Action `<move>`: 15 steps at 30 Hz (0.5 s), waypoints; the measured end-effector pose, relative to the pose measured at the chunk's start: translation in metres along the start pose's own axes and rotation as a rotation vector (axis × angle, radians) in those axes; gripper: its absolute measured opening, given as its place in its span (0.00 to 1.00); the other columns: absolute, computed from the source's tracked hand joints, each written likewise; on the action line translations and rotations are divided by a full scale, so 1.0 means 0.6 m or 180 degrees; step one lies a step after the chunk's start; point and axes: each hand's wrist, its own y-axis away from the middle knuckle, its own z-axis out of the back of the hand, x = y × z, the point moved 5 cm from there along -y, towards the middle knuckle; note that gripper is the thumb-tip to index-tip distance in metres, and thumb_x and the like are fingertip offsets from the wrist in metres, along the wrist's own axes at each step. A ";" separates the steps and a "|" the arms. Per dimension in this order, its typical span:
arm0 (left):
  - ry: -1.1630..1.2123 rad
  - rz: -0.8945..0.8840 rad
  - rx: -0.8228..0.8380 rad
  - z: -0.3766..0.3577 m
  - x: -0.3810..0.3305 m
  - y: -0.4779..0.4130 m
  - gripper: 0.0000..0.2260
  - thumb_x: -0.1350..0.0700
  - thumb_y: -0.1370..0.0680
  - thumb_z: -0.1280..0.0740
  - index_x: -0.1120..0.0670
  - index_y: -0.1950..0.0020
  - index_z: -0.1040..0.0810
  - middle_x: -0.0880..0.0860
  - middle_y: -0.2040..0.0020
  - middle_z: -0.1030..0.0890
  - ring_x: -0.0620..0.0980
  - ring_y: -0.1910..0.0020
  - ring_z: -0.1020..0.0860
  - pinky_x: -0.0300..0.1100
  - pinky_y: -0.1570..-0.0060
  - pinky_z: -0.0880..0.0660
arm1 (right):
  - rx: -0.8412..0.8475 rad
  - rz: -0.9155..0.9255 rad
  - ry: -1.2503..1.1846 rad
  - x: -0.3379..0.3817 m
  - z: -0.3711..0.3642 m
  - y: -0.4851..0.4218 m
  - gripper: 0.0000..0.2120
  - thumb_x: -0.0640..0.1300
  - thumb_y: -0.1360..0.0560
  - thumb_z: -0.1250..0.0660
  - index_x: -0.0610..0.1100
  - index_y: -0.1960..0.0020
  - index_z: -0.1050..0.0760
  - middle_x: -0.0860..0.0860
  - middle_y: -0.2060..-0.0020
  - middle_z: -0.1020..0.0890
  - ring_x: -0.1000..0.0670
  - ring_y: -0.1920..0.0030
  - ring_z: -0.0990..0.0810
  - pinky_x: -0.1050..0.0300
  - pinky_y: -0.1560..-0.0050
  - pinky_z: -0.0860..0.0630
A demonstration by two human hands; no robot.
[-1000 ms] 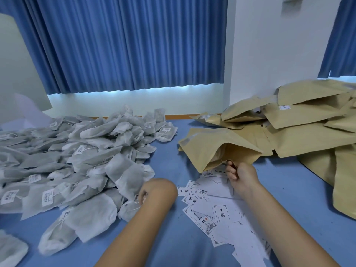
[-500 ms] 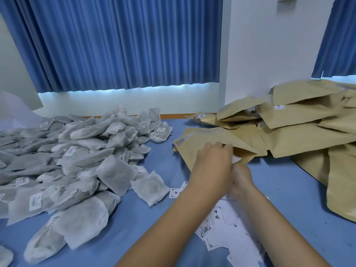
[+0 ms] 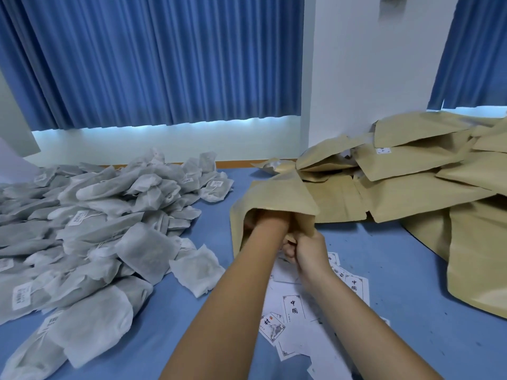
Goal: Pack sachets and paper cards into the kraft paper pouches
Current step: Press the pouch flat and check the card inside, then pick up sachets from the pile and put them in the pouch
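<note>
An open kraft pouch [image 3: 274, 193] lies in the middle of the blue table, its mouth towards me. My left hand [image 3: 267, 219] is pushed into that mouth up to the wrist, so its fingers and whatever they hold are hidden. My right hand [image 3: 304, 249] grips the lower lip of the mouth in a fist. A big heap of white sachets [image 3: 109, 215] covers the left side, and one loose sachet [image 3: 197, 268] lies beside my left forearm. Printed paper cards [image 3: 295, 311] are scattered under my right forearm.
A pile of kraft pouches [image 3: 425, 193] fills the right side against the white wall [image 3: 370, 78]. Blue curtains [image 3: 151, 64] hang behind the table. Bare blue tabletop [image 3: 397, 270] shows between the cards and the pouch pile.
My left hand left the sachet heap, crossed to the pouch and slid inside its mouth. My right hand kept its grip on the pouch edge, and the pouch mouth rose.
</note>
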 end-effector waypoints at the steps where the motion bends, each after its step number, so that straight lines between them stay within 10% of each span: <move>1: 0.0183 -0.0050 0.0024 0.002 0.002 0.005 0.11 0.49 0.19 0.42 0.53 0.41 0.30 0.54 0.46 0.25 0.52 0.47 0.26 0.40 0.45 0.31 | 0.0012 -0.0043 -0.0005 -0.003 0.001 -0.002 0.14 0.29 0.24 0.49 0.42 0.62 0.33 0.50 0.79 0.28 0.56 0.82 0.36 0.66 0.81 0.40; 5: 0.0572 -0.0111 0.0233 -0.022 -0.013 0.029 0.14 0.58 0.19 0.44 0.58 0.59 0.24 0.53 0.68 0.20 0.47 0.68 0.21 0.34 0.71 0.31 | -0.0293 -0.0137 0.0250 0.008 0.023 -0.012 0.13 0.30 0.27 0.48 0.43 0.66 0.36 0.52 0.82 0.32 0.56 0.82 0.37 0.67 0.81 0.41; 8: -0.0012 -0.0231 -0.0759 -0.009 -0.040 0.059 0.11 0.60 0.20 0.42 0.59 0.42 0.23 0.56 0.44 0.20 0.55 0.45 0.22 0.40 0.56 0.31 | -0.0395 -0.0218 0.0317 0.013 0.032 -0.017 0.11 0.32 0.26 0.45 0.42 0.65 0.32 0.46 0.73 0.28 0.50 0.71 0.30 0.61 0.69 0.31; 11: -0.0514 -0.0090 -0.1500 0.002 -0.053 0.072 0.11 0.64 0.20 0.40 0.59 0.40 0.24 0.58 0.41 0.22 0.55 0.42 0.24 0.42 0.47 0.30 | -0.0392 -0.0280 0.0384 0.019 0.036 -0.019 0.09 0.34 0.25 0.41 0.41 0.64 0.31 0.45 0.68 0.28 0.48 0.65 0.31 0.54 0.62 0.34; 15: -0.0596 0.0042 -0.1153 0.014 -0.050 0.038 0.12 0.61 0.21 0.36 0.59 0.38 0.26 0.59 0.40 0.24 0.56 0.40 0.25 0.42 0.45 0.28 | -0.0216 -0.0198 0.0249 0.027 0.029 -0.009 0.14 0.32 0.25 0.43 0.43 0.68 0.36 0.49 0.77 0.33 0.51 0.76 0.35 0.66 0.76 0.40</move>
